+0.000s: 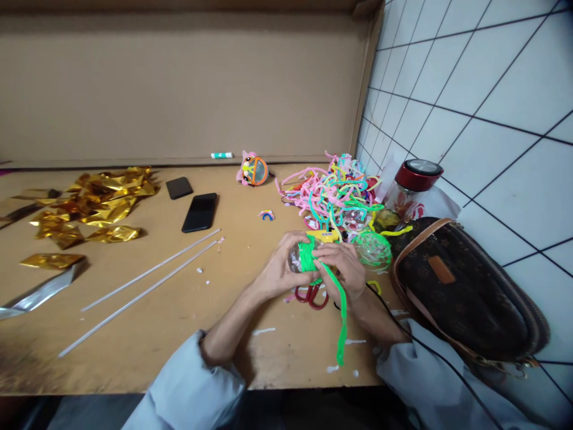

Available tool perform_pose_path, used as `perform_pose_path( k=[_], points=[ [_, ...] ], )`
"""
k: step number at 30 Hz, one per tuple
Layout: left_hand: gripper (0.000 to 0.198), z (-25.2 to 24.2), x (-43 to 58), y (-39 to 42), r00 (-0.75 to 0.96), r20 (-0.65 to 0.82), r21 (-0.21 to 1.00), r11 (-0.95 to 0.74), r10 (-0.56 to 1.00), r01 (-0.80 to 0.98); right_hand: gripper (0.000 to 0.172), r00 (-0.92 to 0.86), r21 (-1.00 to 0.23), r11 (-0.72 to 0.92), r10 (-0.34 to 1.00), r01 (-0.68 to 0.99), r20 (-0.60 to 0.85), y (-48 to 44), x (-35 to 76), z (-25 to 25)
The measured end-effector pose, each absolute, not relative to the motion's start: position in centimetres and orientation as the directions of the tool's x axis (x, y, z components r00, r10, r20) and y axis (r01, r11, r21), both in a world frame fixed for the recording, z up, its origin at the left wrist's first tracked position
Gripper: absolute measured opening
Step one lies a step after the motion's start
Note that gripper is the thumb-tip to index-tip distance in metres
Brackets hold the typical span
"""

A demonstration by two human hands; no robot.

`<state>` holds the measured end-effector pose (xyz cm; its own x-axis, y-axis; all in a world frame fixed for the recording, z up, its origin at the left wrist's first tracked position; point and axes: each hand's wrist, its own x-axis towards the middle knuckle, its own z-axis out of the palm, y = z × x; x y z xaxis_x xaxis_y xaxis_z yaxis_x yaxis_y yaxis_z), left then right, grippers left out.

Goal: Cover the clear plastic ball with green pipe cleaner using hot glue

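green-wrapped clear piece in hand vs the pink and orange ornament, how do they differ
The clear piece wrapped in green fuzzy strip sits between the left hand and right hand; the round pink-and-orange ornament lies on the table. The piece trails a loose green end; the ornament shows none. Both look partly clear.

1 head-worn view, forward-down over the tabletop [165,316]

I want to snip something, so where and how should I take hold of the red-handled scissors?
Probably by the finger loops of the red-handled scissors, coming in low from the near edge of the table. The loops show there, turned toward that edge, while the blades are out of sight, so keep clear of where they may lie, below the green-wrapped piece.
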<state>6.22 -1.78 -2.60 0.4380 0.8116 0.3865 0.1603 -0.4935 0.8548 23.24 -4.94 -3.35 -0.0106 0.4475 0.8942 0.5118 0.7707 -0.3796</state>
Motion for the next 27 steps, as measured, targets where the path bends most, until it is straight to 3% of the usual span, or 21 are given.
perform_pose_path(
  k=[6,10,19,23,25,27],
  points=[
    [0.054,-2.4,6.0,-1.5,0.471,0.382,0.852,-0.5,0.795,0.153,0.008,0.017,-0.469,0.724,0.535,0.505,0.845,-5.3,23.3,-2.9],
    [0.055,-2.6,5.9,-1.6,0.476,0.392,0.845,-0.513,0.787,0.151,0.013,-0.05,-0.431,0.752,0.521,0.499,0.852,-5.6,23.4,-2.5],
    [0.053,-1.9,5.0,-1.7,0.579,0.445,0.775,-0.618,0.683,0.134,0.008,-0.174,-0.309,0.784,0.462,0.538,0.87,-6.2,23.5,-2.5],
    [0.053,-2.2,4.5,-1.6,0.598,0.433,0.768,-0.623,0.674,0.146,0.025,-0.212,-0.27,0.821,0.42,0.503,0.882,-6.0,24.0,-2.1],
    [0.054,-2.2,4.3,-1.8,0.606,0.417,0.772,-0.616,0.678,0.158,0.028,-0.114,-0.373,0.786,0.483,0.493,0.868,-5.5,24.4,-2.0],
    [0.052,-1.9,4.3,-2.0,0.634,0.395,0.767,-0.618,0.665,0.172,0.021,0.091,-0.588,0.653,0.629,0.478,0.772,-4.8,24.9,-2.1]
  ],
)
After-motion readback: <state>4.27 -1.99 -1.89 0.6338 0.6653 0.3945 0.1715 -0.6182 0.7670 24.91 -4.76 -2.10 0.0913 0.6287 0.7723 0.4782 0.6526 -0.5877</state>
